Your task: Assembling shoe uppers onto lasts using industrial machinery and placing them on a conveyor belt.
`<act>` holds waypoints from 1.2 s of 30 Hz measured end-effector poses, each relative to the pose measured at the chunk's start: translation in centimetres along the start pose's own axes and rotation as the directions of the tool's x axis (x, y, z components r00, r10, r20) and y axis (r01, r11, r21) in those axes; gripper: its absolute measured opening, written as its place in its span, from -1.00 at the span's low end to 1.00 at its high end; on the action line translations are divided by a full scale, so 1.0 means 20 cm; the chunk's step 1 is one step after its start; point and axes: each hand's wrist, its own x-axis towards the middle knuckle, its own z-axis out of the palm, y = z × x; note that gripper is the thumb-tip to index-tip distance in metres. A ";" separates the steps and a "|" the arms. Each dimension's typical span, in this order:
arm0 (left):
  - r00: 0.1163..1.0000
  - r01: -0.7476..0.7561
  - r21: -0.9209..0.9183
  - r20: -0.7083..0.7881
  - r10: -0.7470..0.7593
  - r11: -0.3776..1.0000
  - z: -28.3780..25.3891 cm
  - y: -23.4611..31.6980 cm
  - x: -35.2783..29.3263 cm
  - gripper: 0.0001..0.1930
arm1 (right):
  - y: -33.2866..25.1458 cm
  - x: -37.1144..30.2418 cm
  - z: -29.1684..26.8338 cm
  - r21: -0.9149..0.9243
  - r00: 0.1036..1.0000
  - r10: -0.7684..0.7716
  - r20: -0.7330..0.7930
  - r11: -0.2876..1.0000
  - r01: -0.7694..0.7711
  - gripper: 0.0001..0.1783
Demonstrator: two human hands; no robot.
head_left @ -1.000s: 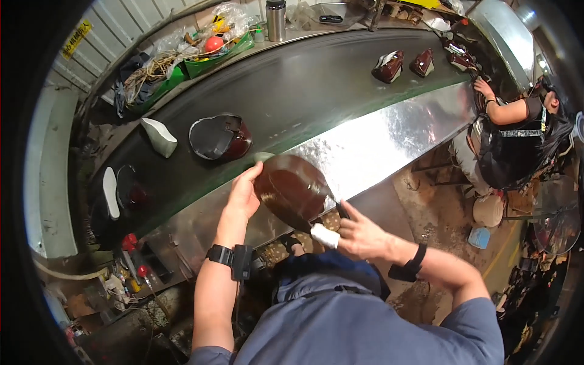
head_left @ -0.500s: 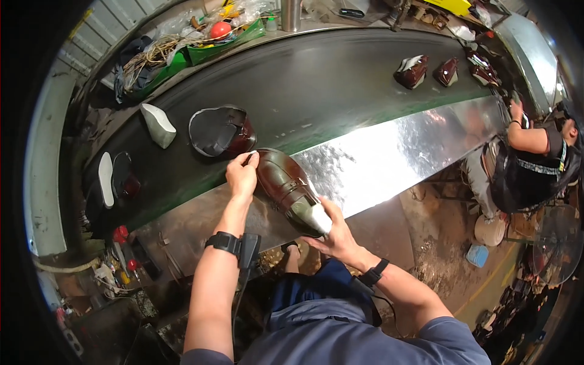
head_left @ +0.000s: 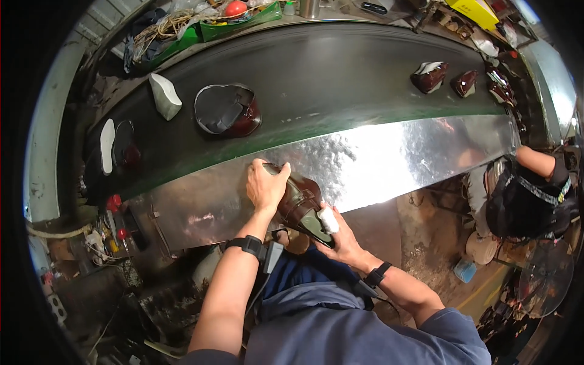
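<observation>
Between my hands, over the near edge of the metal ledge, I hold a dark brown leather shoe (head_left: pixel 302 196) fitted on a green shoe last (head_left: pixel 315 226). My left hand (head_left: pixel 266 187) is closed over its far end, with the thumb on top. At the near end, my right hand (head_left: pixel 347 242) grips the side of the shoe. A white piece (head_left: pixel 329 220) shows beside the right fingers; whether it is lining or cloth I cannot tell. The shoe slants from far left to near right. Both wrists wear black bands.
Beyond the shiny metal ledge (head_left: pixel 201 210) runs a dark conveyor belt (head_left: pixel 340 79). On it lie a brown shoe upper (head_left: pixel 248 117), a pale last (head_left: pixel 165 97), a white sole-shaped piece (head_left: pixel 107 146) and several brown shoes (head_left: pixel 431 78). A co-worker (head_left: pixel 529 201) is at the right.
The shoe has come closer to me and is turned, showing more of its side. My left hand has shifted from pinching its far edge to wrapping over that end. The co-worker's arm has moved.
</observation>
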 end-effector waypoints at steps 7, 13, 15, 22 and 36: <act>0.990 0.138 -0.192 0.028 -0.135 0.972 -0.03 -0.09 0.07 -0.61 | 0.06 0.04 0.07 0.102 0.998 -0.061 -0.017 0.993 0.062 -0.08; 0.967 0.210 -0.321 -0.069 -0.244 0.923 -0.54 -0.21 -0.02 -0.64 | -0.37 0.23 -0.01 0.534 0.977 -0.012 0.212 0.839 -0.106 0.20; 0.957 0.193 -0.330 -0.146 -0.252 0.924 -0.79 -0.29 -0.13 -0.64 | -0.60 0.34 0.02 0.701 0.905 0.192 0.380 0.579 -0.417 0.14; 0.817 0.069 -0.356 -0.515 -0.258 0.932 -1.48 -0.80 -0.77 -0.63 | -1.36 0.47 0.47 0.405 0.547 0.221 0.807 0.468 -0.786 -0.23; -0.258 -0.060 -0.651 -0.722 -0.642 0.757 -2.48 -2.51 -2.25 -0.12 | -2.61 -0.52 1.72 0.569 0.571 -0.166 0.804 0.494 -0.657 -0.74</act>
